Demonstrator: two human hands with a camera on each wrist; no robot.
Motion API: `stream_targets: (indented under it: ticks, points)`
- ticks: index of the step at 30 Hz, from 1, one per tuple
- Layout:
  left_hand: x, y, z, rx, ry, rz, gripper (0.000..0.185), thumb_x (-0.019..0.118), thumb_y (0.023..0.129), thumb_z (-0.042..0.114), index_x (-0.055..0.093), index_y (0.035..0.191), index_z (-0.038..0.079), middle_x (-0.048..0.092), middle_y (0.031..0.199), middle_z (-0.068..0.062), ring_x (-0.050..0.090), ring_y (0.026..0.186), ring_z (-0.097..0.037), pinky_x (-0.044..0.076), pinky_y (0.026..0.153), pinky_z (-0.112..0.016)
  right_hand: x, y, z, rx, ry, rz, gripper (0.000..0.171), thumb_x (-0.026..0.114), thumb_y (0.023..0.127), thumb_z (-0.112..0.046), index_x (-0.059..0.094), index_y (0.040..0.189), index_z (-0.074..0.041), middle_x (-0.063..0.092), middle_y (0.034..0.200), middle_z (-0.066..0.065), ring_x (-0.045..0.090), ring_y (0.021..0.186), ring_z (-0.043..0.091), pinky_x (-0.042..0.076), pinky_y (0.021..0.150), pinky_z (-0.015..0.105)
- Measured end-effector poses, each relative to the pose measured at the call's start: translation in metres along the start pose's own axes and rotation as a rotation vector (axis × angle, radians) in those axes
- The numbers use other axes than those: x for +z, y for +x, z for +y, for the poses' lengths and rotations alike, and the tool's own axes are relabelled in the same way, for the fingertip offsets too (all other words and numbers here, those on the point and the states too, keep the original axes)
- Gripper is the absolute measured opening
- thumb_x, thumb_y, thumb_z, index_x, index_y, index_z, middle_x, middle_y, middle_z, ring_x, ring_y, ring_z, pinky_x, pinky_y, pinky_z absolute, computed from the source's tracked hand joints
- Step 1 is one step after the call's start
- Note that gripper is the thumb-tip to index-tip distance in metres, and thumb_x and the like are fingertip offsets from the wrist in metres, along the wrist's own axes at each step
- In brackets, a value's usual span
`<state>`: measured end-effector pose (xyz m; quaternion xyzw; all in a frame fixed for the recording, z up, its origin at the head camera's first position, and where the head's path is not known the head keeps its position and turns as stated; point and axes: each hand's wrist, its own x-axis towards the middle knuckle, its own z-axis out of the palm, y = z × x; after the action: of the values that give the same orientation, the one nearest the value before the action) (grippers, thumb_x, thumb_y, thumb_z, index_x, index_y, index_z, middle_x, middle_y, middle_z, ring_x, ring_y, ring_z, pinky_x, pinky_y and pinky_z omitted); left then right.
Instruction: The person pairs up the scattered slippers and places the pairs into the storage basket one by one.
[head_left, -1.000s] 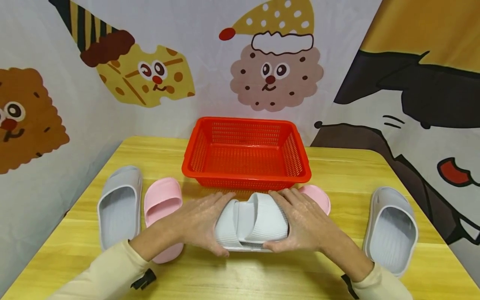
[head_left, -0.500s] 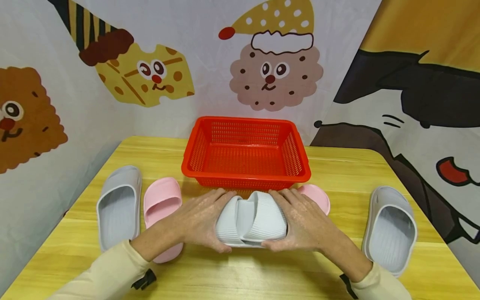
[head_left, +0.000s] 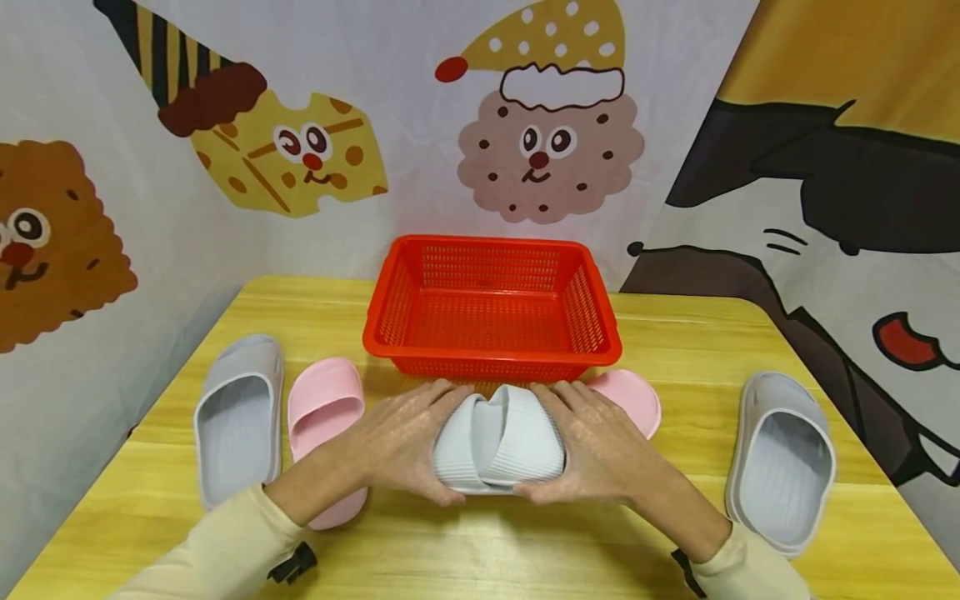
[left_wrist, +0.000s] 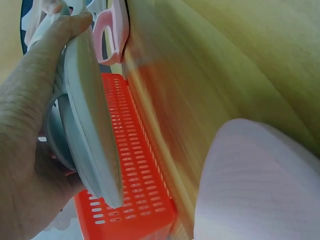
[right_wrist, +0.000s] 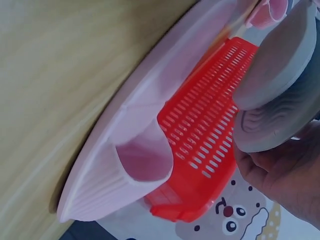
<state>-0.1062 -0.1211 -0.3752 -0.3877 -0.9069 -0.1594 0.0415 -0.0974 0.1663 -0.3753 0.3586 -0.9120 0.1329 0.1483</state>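
Two pale grey-white ribbed slide slippers are held together above the table, their straps overlapping at the middle. My left hand (head_left: 405,437) grips the left slipper (head_left: 452,450), thumb at the near side and fingers over the far side. On the other side, my right hand (head_left: 596,442) grips the right slipper (head_left: 531,442) in the same way. The right wrist view shows one sole (right_wrist: 280,65) lying over the other slipper (right_wrist: 275,122). From the left wrist view, the slippers (left_wrist: 87,115) stand edge-on, apart from the tabletop.
A red perforated basket (head_left: 491,354) stands behind the hands. One pink slipper (head_left: 324,408) lies left; another pink slipper (head_left: 632,400) is partly hidden by the right hand. A grey clog (head_left: 238,442) lies far left and a second grey clog (head_left: 780,475) far right.
My right hand has moved slightly left, pushing the right slipper further into the left one. The gap between their straps has narrowed. The left hand has hardly moved.
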Motion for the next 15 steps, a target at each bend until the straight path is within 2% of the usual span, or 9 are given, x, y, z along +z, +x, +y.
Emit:
stream_targets:
  ticks: [5, 15]
  points:
    - [0.0011, 0.0001, -0.0009, 0.01, -0.001, 0.009, 0.112, 0.086, 0.053, 0.069, 0.05, 0.143, 0.013, 0.058, 0.122, -0.001, 0.058, 0.097, -0.013, 0.053, 0.074, -0.031, 0.0028, -0.0004, -0.0013, -0.001, 0.001, 0.008, 0.103, 0.072, 0.062, -0.081, 0.057, 0.135, -0.011, 0.059, 0.116, 0.001, 0.058, 0.1, 0.019, 0.051, 0.085, 0.042]
    - [-0.0004, 0.0003, -0.0031, 0.014, -0.007, 0.024, 0.114, 0.086, 0.053, 0.067, 0.05, 0.144, 0.01, 0.058, 0.127, -0.005, 0.06, 0.1, -0.016, 0.054, 0.077, -0.034, 0.0053, 0.0044, -0.0041, 0.003, -0.013, 0.029, 0.101, 0.074, 0.061, -0.079, 0.058, 0.133, -0.01, 0.059, 0.109, 0.0, 0.057, 0.092, 0.018, 0.052, 0.077, 0.039]
